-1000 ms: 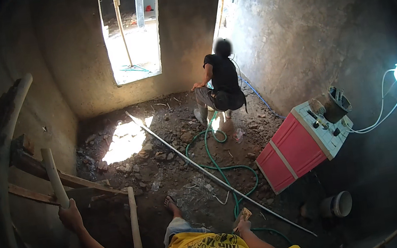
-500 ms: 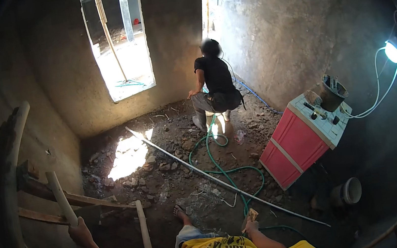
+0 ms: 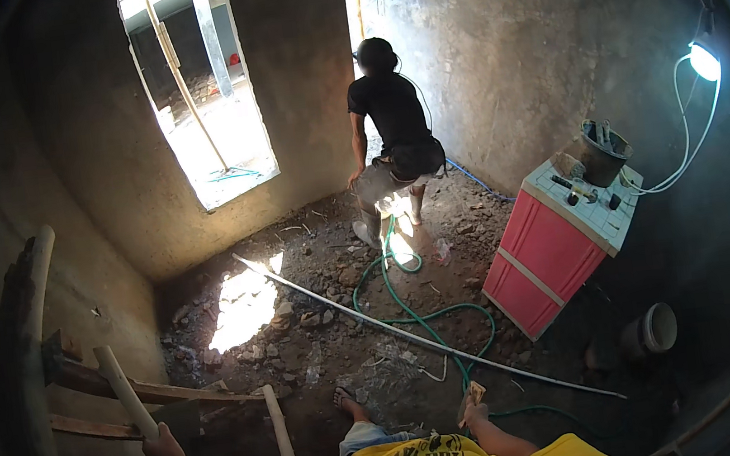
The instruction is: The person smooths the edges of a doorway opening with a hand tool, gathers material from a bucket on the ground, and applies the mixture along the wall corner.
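Observation:
My left hand (image 3: 163, 451) is wrapped round an upright pale wooden pole (image 3: 125, 390) beside a rough timber frame (image 3: 153, 395). My right hand (image 3: 474, 415), low at the centre right, grips a small tan wooden-looking object (image 3: 476, 392), whose exact kind I cannot make out. Below it a green hose (image 3: 435, 315) snakes across the rubble floor, crossed by a long pale pipe (image 3: 348, 310). My bare leg and sandalled foot (image 3: 350, 405) show between my hands.
A person in black (image 3: 389, 116) half-crouches by the doorway. A window opening (image 3: 214, 146) is in the far wall. At right stand a pink-sided box (image 3: 537, 257) with a bucket (image 3: 602, 153) on top, a lit lamp (image 3: 704, 59) and a fallen bucket (image 3: 651, 331).
The view has swung slightly, the scene shifting down and partly sideways. The person in black has risen from a squat to a higher bent-over stance. Both my hands keep their grips.

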`<state>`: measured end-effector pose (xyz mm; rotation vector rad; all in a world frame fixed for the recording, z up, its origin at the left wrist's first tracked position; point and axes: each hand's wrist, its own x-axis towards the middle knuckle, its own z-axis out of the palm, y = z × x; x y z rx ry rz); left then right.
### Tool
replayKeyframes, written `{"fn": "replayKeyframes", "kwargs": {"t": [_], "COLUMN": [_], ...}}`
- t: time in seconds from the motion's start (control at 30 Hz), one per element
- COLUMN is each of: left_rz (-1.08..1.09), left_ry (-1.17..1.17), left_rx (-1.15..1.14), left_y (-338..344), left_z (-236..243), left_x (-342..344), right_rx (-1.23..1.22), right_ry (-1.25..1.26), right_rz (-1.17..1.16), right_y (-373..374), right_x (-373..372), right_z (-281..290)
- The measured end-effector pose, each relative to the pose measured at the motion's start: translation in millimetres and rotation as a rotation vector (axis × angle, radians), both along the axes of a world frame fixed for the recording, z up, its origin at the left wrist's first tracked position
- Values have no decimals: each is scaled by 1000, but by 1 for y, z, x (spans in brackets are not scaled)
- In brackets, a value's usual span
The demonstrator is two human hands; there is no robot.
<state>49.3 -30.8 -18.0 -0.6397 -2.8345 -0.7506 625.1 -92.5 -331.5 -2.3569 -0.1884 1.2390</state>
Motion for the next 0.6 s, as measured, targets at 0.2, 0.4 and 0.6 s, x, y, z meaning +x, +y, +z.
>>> {"fn": "replayKeyframes", "kwargs": {"t": [0.2, 0.4, 0.6], "left_rz": [5, 28, 33], "left_ry": [2, 22, 80], "left_rx": [18, 17, 64], "left_y": [-5, -4, -8], "left_z": [1, 5, 3], "left_x": [-3, 7, 4], "right_rx": [-28, -44, 0], "right_ry": [90, 96, 78], "right_rz": [-1, -33, -27], "right_y": [4, 3, 6], "right_x": [-12, -8, -19], "right_z": [42, 39, 67]}}
